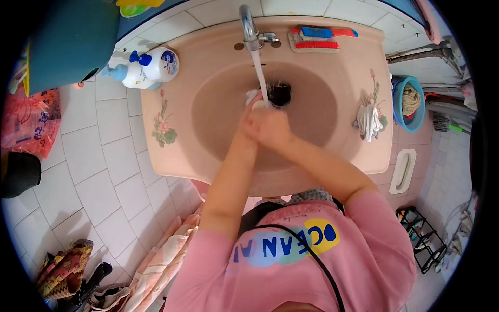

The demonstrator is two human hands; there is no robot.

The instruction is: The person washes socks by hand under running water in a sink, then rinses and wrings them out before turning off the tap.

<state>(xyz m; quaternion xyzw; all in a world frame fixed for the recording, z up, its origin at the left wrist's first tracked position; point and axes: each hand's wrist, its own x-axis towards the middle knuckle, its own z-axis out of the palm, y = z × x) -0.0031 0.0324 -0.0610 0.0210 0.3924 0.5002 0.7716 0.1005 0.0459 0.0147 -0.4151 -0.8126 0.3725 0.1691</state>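
Observation:
Over the pink sink basin (208, 119), my left hand (250, 122) and my right hand (272, 125) are pressed together with fingers closed. A white, wet-looking thing (252, 95) pokes out beyond the fingers of my left hand; its kind is unclear. Water (260, 75) runs from the chrome faucet (249, 30) right onto the far side of my hands. Just beyond them, a dark round patch (281, 94) shows at the bottom of the basin, perhaps the drain or a dark item. My fingers hide most of what lies between my palms.
Two pump bottles (161, 65) stand at the sink's left corner. Brushes (317, 40) lie on the back rim, right of the faucet. A crumpled white cloth (369, 123) rests on the right rim. Beyond it is a blue basin (416, 117) with cloth inside.

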